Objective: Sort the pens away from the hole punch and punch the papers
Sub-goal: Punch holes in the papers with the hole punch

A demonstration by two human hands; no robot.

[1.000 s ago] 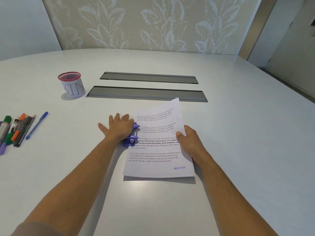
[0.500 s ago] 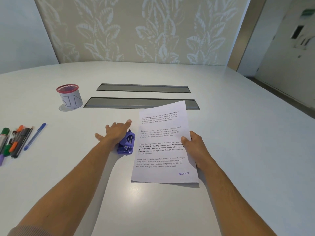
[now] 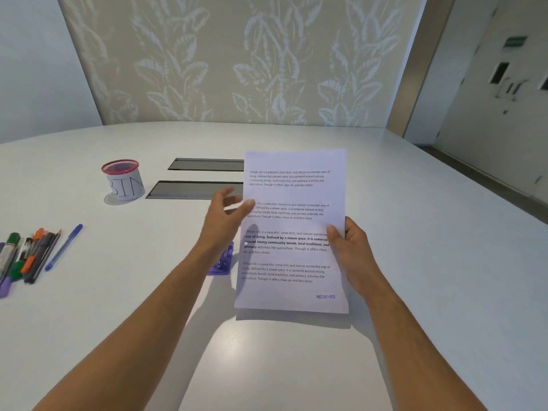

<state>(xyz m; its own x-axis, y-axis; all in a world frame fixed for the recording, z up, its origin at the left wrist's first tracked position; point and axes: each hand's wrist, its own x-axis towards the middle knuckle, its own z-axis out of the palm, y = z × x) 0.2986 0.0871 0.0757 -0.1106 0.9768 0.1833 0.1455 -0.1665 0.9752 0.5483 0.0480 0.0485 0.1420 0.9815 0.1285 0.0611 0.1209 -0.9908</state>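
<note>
Holding: the right hand (image 3: 353, 250) grips the right edge of the paper (image 3: 293, 232), thumb on the printed face and fingers curled behind, and the sheet is lifted off the worktop (image 3: 415, 262), standing nearly upright toward the camera.
Left hand: the left hand (image 3: 224, 221) is raised at the sheet's left edge; its thumb tip meets or overlaps that edge beside the second paragraph, while the fingers are blurred, so whether it actually pinches the paper cannot be told.
Paper: a white sheet with four blocks of black text, the third partly bold, and a blue "RECEIVED" stamp at the lower right corner. A small pale dot near the left margin beside the bold paragraph may be a punched hole.
Hole punch: the purple hole punch (image 3: 221, 264) sits on the worktop below the left wrist, just left of the sheet's lower left part, partly hidden by the forearm; neither hand touches it.
Pens: the pens (image 3: 26, 256) lie bunched at the far left edge of the worktop, well apart from the punch, with a blue pen (image 3: 63, 247) lying just right of the bunch.
Cup: a red-rimmed mesh cup (image 3: 123, 180) with a paper wrap lettered "BIN" stands behind the pens.
Slots: two dark cable slots (image 3: 195, 189) run across the worktop, their right ends hidden behind the sheet.
</note>
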